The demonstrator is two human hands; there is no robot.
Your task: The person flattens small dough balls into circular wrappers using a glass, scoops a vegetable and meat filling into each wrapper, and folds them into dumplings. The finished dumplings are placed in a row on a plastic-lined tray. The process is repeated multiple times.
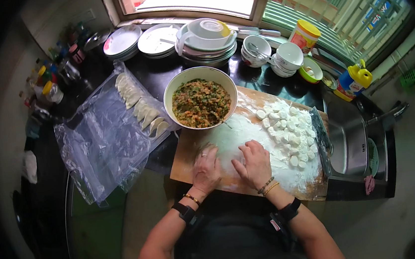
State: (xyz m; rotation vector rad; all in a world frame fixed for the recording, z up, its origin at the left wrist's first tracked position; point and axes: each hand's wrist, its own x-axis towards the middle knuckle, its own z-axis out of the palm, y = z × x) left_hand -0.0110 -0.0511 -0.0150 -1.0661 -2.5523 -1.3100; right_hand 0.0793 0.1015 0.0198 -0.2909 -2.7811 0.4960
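My left hand point(206, 169) and my right hand point(252, 162) rest at the near part of a floured wooden board point(182, 162), a short way apart. The left hand's fingers are bent and blurred near the tips; whether something lies under them cannot be told. My right hand has its fingers spread over the flour, with nothing visible in it. Small floured dough pieces point(292, 130) lie in a heap on the right of the board. Beyond the hands is a bowl of minced filling point(202, 102). Folded dumplings point(150, 114) form a row on a plastic-covered tray point(111, 138) at the left.
Stacked plates point(122, 42) and bowls point(256, 50) line the counter under the window. A steel sink point(347, 146) adjoins the board's right side, where a dark textured strip point(320, 137) lies. A yellow-and-blue bottle point(352, 80) stands behind the sink; jars point(53, 92) are at far left.
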